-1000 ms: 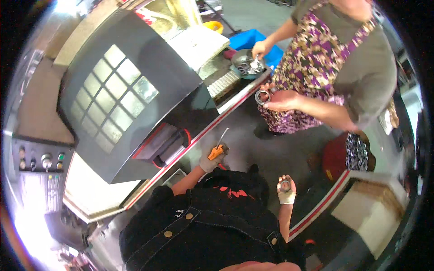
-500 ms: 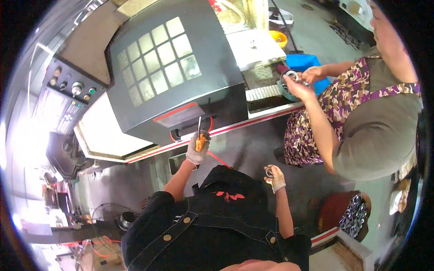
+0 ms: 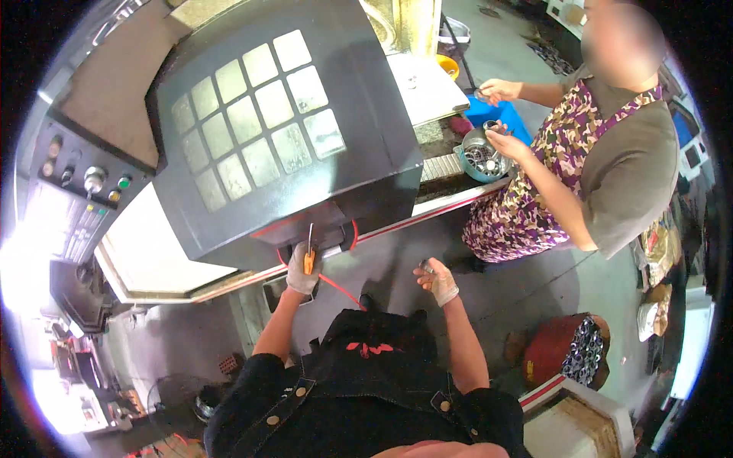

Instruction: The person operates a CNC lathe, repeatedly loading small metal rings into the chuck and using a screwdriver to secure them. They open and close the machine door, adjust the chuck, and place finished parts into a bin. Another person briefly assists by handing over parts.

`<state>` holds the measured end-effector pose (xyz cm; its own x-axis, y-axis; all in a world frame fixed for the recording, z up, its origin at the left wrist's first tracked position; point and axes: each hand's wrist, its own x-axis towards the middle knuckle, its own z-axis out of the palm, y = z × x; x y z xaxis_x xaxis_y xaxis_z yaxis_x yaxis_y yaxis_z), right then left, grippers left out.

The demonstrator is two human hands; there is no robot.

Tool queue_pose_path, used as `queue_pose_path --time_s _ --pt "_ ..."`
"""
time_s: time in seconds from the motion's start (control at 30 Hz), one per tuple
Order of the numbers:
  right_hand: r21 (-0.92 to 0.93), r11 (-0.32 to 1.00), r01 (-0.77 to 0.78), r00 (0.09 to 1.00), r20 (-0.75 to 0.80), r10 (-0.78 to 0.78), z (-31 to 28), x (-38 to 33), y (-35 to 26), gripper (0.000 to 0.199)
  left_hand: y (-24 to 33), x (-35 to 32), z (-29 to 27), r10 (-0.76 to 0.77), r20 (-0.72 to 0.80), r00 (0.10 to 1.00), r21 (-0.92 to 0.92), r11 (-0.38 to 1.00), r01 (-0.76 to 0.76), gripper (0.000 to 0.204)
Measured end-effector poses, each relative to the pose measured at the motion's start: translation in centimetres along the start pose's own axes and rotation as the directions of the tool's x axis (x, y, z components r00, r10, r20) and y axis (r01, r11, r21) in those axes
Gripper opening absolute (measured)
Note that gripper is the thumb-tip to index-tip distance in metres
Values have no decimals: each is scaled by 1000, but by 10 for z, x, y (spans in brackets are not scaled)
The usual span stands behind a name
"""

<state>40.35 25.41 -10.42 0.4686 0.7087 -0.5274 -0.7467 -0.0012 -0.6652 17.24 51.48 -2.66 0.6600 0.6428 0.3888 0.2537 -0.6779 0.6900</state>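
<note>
My left hand (image 3: 300, 275), in a pale glove, grips an orange-handled tool (image 3: 308, 258) with a thin metal tip pointing up. It is held against the lower edge of the dark machine door (image 3: 259, 130). A red hose (image 3: 340, 288) trails from the tool toward my body. My right hand (image 3: 439, 284), also gloved, is held out at waist height. It pinches a small metal part (image 3: 425, 266) in its fingertips, apart from the machine.
A co-worker in a patterned apron (image 3: 534, 198) stands at the right, both hands over a metal bowl (image 3: 479, 159) of small parts, beside a blue bin (image 3: 500, 116). A control panel (image 3: 80, 195) is at the left. A red tub of metal parts (image 3: 569, 351) sits on the floor.
My left hand has carried the orange tool up to the door's lower edge. My right hand stays out to the side with the small part. The co-worker's hands moved to the bowl.
</note>
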Motion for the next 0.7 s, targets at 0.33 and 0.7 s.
queue_pose_path --time_s 0.33,0.7 --pt "-25 900 435 855 -301 -422 73 60 -80 39 -84 -21 12 62 10 998 -197 979 -58 40" --pt "6 751 660 747 -112 -655 112 127 -117 33 -51 -3 -17 242 58 969 82 966 -246 30"
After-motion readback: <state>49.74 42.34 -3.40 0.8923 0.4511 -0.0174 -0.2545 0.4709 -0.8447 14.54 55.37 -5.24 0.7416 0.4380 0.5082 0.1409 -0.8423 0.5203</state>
